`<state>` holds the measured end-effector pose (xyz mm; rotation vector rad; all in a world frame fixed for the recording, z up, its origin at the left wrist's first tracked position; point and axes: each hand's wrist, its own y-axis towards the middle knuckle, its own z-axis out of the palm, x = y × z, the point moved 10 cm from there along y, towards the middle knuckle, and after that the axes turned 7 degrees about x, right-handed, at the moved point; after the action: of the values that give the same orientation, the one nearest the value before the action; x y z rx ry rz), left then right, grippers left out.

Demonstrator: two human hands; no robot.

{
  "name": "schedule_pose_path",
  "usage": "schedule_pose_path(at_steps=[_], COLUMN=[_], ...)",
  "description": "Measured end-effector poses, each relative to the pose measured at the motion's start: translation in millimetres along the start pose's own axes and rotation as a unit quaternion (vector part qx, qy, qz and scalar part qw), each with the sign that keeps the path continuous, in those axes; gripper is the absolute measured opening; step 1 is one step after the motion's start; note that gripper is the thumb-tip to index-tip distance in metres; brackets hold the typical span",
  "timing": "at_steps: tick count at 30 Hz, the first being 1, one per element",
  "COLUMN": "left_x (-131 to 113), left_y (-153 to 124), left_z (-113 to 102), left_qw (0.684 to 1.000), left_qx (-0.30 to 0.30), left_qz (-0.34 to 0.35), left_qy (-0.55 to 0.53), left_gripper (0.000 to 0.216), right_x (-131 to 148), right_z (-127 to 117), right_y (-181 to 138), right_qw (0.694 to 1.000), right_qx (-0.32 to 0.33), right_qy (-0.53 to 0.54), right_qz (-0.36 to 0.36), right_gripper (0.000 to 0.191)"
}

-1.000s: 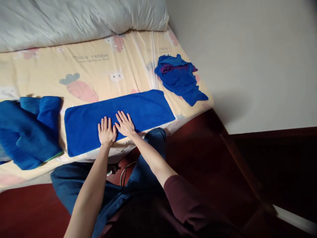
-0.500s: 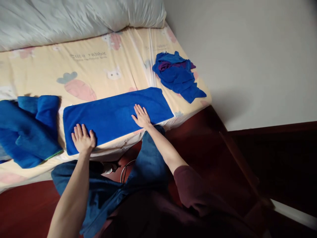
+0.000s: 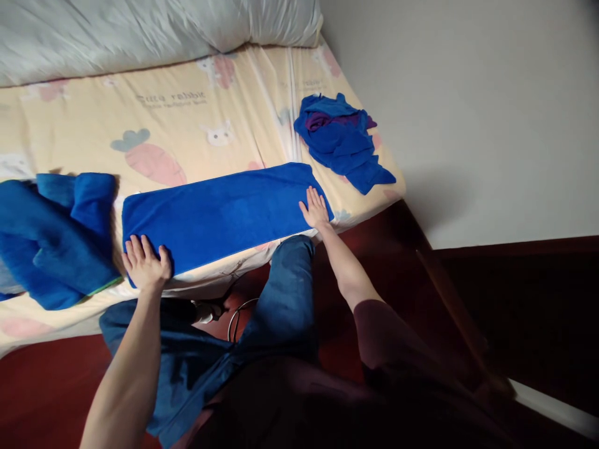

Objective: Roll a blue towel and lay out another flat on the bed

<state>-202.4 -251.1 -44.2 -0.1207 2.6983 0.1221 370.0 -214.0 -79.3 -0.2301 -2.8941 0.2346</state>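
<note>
A blue towel [image 3: 224,215] lies flat in a long rectangle along the near edge of the bed. My left hand [image 3: 146,262] rests palm down on its near left corner, with the fingers spread. On the towel's right end, close to the near right corner, my right hand [image 3: 316,209] lies flat with its fingers stretched out. Neither hand grips the cloth. Left of the towel is a loose heap of blue cloth [image 3: 60,243] with a green edge. A crumpled pile of blue and purple cloth [image 3: 339,143] sits beyond the right end.
The bed [image 3: 173,134] has a pale yellow sheet printed with carrots and rabbits. A grey-white quilt [image 3: 154,34] lies across its far side. A light wall [image 3: 482,112] stands to the right. My knees are at the bed's edge, above a dark red floor [image 3: 47,393].
My right hand has slid right along the towel to its right end. My left hand has shifted slightly left, towards the near left corner. The view has moved a little.
</note>
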Motion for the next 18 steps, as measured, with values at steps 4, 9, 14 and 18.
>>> schedule_pose_path(at_steps=[4, 9, 14, 18], left_x=[1.3, 7.5, 11.7, -9.1], left_y=[1.3, 2.3, 2.5, -3.2], left_z=[1.0, 4.7, 6.4, 13.2], left_qw=[1.0, 1.0, 0.999, 0.998], left_qx=[0.002, 0.003, 0.015, 0.051], left_qz=[0.003, -0.008, -0.016, 0.005], left_qy=[-0.005, 0.017, 0.038, 0.045], left_gripper=[0.078, 0.08, 0.081, 0.078], right_x=[-29.7, -32.5, -23.7, 14.4], right_z=[-4.2, -2.5, -6.3, -11.9], right_y=[-5.3, -9.0, -16.1, -19.1], right_qw=[1.0, 0.999, 0.997, 0.997], right_qx=[0.004, 0.02, 0.007, -0.028], right_qy=[-0.013, -0.033, -0.066, -0.072], right_qz=[0.025, 0.034, 0.038, -0.004], right_gripper=[0.074, 0.075, 0.074, 0.071])
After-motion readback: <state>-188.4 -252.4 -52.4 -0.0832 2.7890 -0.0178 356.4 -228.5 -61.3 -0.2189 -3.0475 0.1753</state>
